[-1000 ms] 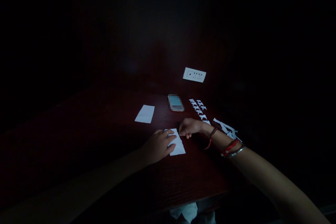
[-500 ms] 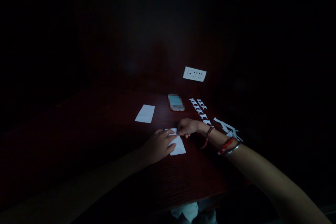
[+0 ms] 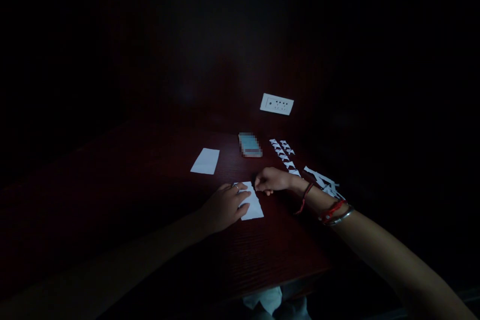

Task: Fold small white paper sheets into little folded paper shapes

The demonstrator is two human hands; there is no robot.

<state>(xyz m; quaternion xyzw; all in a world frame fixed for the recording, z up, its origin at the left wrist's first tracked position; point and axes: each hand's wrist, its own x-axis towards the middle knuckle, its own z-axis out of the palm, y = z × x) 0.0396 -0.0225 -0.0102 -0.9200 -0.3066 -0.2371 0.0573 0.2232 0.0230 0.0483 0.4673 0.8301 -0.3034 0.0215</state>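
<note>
My left hand (image 3: 228,206) lies with fingers spread over a white sheet of paper (image 3: 254,208), pressing it against the dark red table (image 3: 277,245). A ring shows on one of its fingers. By the sheet's ragged right edge, my right hand (image 3: 272,181) is curled with its fingertips drawn together. Whatever those fingers may hold is hidden. Bracelets circle the right wrist and forearm. Another white sheet (image 3: 205,161) rests farther back on the left, touched by neither hand.
A phone (image 3: 250,144) with a blurred screen lies behind the hands. Small folded paper pieces (image 3: 283,155) form two rows at the right, near a heap of paper strips (image 3: 322,180). A white socket plate (image 3: 276,104) is on the back wall. The surroundings are very dark.
My right hand has shifted slightly right, a little away from the sheet's edge. My left hand stays on the paper. The whole view has moved a touch.
</note>
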